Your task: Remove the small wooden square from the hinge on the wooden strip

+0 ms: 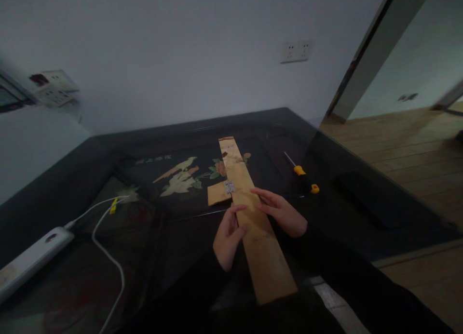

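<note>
Dark sleeves [340,259] sit closest in the head view, with the long wooden board [269,261] running between them. Left hand [227,237] and right hand [282,212] hold it by opposite edges, thumbs and fingertips on top; can't tell if any fingers curl underneath. Just ahead of the left hand, a metal hinge [229,187] joins a short wooden piece [217,194]. Screwdriver's [299,170] beyond the right hand. Imo even, light pressure keeps the board steady without straining that hinge.

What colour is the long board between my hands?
The long board is yellowish tan with darker patches; head view.
</note>
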`<state>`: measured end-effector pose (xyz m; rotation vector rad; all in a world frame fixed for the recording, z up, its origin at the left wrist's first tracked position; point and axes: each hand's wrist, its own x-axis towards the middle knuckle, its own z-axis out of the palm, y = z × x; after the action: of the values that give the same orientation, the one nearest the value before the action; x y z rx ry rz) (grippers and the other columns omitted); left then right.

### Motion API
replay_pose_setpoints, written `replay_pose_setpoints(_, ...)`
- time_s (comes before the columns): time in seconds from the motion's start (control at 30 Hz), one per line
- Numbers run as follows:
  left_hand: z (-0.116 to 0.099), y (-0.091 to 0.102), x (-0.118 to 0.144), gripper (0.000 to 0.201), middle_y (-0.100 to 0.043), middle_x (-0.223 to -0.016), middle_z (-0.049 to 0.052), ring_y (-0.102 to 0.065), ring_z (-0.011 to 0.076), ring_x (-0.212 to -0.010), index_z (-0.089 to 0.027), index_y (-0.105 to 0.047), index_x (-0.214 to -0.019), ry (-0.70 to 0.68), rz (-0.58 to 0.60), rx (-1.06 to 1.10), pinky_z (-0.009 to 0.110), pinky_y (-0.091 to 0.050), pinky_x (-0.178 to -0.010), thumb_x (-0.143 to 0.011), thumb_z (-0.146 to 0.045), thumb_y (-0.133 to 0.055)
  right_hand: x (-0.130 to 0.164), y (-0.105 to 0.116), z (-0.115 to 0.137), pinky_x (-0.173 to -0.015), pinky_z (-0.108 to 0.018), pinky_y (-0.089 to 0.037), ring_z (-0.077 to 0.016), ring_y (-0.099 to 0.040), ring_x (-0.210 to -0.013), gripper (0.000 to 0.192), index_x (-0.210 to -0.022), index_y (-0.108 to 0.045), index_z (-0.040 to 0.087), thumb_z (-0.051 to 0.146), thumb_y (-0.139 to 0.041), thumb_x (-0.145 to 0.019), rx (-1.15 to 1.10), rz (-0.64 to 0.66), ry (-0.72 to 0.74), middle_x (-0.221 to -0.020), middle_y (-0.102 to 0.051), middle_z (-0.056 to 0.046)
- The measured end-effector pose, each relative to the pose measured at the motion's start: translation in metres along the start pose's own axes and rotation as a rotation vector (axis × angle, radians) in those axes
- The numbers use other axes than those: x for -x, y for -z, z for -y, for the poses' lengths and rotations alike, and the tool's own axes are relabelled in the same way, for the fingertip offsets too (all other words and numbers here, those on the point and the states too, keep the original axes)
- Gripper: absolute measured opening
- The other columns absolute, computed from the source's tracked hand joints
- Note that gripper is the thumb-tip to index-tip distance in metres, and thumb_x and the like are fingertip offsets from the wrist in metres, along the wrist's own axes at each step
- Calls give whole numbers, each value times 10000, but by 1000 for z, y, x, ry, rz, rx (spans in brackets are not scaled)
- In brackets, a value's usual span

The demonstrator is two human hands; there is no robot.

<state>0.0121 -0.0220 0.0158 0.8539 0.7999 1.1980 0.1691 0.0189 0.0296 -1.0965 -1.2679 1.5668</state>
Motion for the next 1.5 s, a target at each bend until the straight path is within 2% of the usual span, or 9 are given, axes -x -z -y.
replay_pose_setpoints(0.23,-5,11,19,368,-537,-1211,59,-401,256,-1236,-202,-567,-1020,22,5,-2,348,-356,-970,-664,-139,-638,6,-10,-10,-1129,-374,-243,-157,-389,-1280,473,-1125,-537,178,294,-653,-681,-5,38,12,-1376,-407,-67)
replay_pose_setpoints(0.43,-1,13,28,338,-409,-1362,67,-303,274,-1311,-201,-575,-1024,12,25,-26,399,-230,-1084,-696,-153,-640,13,-9,-8,-1144,-394,-185,-174,-330,-1320,415,-1097,-573,198,311,-642,-703,19,73,-25,-1433,-312,-58)
replay_pose_setpoints(0.63,-1,26,31,326,-351,-1417,53,-230,257,-1351,-224,-579,-1037,29,62,-87,390,-215,-1104,-720,-179,-644,12,-3,-14,-1134,-364,-227,-171,-289,-1341,447,-1144,-539,198,328,-616,-722,136,98,-26,-1452,-258,-66)
replay_pose_setpoints(0.77,-16,42,24,234,-417,-1369,53,-267,215,-1338,-220,-580,-1021,-113,-6,-256,359,-214,-1108,-789,-194,-575,8,7,-12,-1129,-356,-242,-170,-241,-1362,491,-1197,-494,221,348,-596,-735,264,94,-31,-1454,-252,-58)
replay_pose_setpoints(0.87,-32,51,1,205,-555,-1201,72,-471,197,-1195,-198,-559,-1006,-289,-75,-364,348,-357,-1023,-801,-191,-559,0,12,-2,-1081,-351,-333,-157,-334,-1317,469,-1231,-458,221,366,-522,-789,483,85,74,-1410,-338,-69)
replay_pose_setpoints(0.93,-40,56,-22,237,-642,-942,47,-618,162,-920,-184,-522,-1018,-378,-108,-425,316,-471,-864,-787,-201,-574,-10,10,8,-1019,-319,-406,-133,-431,-1241,431,-1225,-460,208,347,-478,-818,624,113,162,-1336,-434,-72)
replay_pose_setpoints(1.1,-47,74,-66,206,-600,-599,-13,-569,118,-537,-154,-545,-953,-534,-176,-763,257,-460,-616,-858,-300,-435,-50,-11,30,-886,-266,-453,-124,-544,-1042,312,-1090,-576,170,244,-507,-795,879,177,242,-1126,-589,-56)
replay_pose_setpoints(1.27,-46,97,-66,189,-662,-742,22,-609,159,-746,-183,-610,-886,-677,-137,-1331,304,-431,-770,-844,-254,-440,-85,-36,34,-839,-313,-425,-166,-561,-926,237,-970,-628,191,283,-553,-765,1176,217,256,-978,-617,-62)
replay_pose_setpoints(1.5,-35,110,-68,454,-518,-1205,131,-468,258,-1127,-163,-495,-1160,-661,82,-1450,405,-362,-958,-770,-388,-558,-92,-51,37,-742,-306,-439,-243,-505,-1015,417,-965,-545,176,424,-671,-654,1428,186,264,-1032,-540,-98)
